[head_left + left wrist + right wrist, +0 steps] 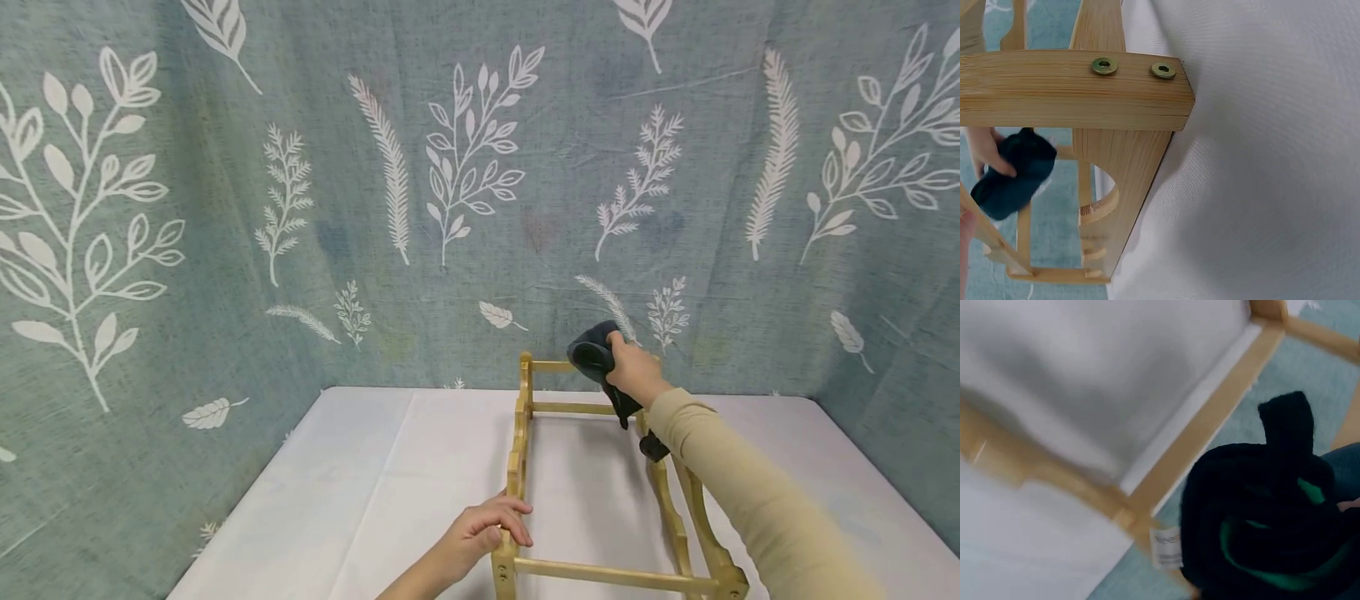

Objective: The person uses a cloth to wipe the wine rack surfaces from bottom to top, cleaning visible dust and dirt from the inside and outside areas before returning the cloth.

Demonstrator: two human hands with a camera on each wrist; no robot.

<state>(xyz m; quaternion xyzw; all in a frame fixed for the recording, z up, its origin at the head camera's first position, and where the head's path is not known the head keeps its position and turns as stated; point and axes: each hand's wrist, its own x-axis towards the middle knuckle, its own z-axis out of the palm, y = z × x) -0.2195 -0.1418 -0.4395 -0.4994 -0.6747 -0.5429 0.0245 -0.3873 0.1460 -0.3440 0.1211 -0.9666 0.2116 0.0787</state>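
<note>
My right hand (633, 371) grips a rolled dark cloth (592, 354) above the far end of a light wooden rack (611, 573). In the right wrist view the cloth (1254, 512) is nearly black, with green inside its folds, a strap-like end sticking up and a white label (1167, 547). My left hand (487, 533) holds the rack's left rail near the front corner, fingers over the top. The left wrist view shows the cloth (1016, 172) beyond the rack's post (1072, 90) and two brass-coloured bolts (1104, 65).
A white cloth (360, 500) covers the table under the rack. Grey-green curtains (525, 208) with white leaf prints stand behind and at both sides. The rack's side rails have scalloped notches (1100, 206), and crossbars (573, 408) join them. A small black object (654, 447) sits under my right wrist.
</note>
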